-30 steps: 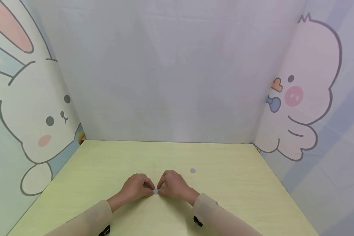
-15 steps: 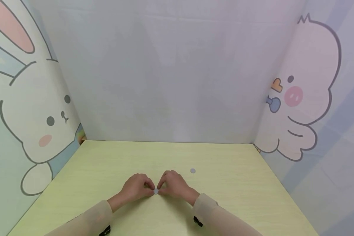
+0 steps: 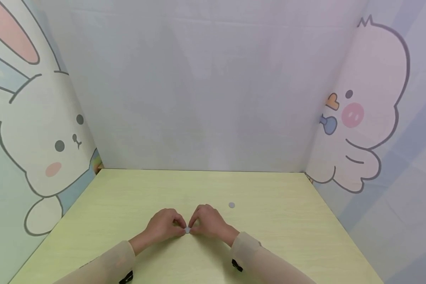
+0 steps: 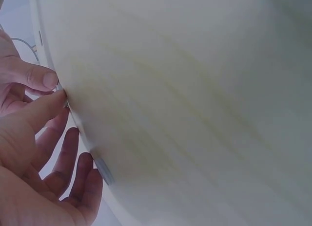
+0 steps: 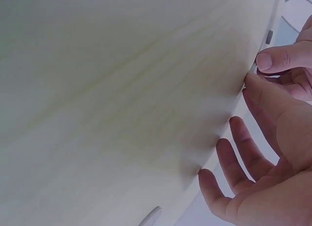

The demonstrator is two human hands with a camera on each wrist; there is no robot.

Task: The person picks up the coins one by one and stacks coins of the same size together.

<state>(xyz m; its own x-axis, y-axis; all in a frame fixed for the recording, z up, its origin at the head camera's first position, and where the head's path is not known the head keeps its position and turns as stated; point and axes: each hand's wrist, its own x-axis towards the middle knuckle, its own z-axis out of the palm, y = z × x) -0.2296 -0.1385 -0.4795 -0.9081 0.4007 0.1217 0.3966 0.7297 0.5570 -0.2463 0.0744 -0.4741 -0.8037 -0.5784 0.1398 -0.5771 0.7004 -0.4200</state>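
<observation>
A small grey, coin-like disc (image 3: 187,230) lies at the front middle of the pale yellow table, between both hands. My left hand (image 3: 164,226) holds its left edge with thumb and index fingertip. From the other side, my right hand (image 3: 208,221) holds the right edge the same way, so the fingertips nearly meet. In the left wrist view, the held disc shows only as a sliver (image 4: 60,87) between the thumbs. A second grey disc (image 3: 232,205) lies flat beyond the right hand. Another disc (image 4: 103,170) rests by the left little finger, hidden in the head view.
The table (image 3: 269,221) runs back to a plain pale curtain (image 3: 198,98). Cloth walls printed with a rabbit (image 3: 42,130) on the left and a chick-like figure (image 3: 372,98) on the right close off its sides.
</observation>
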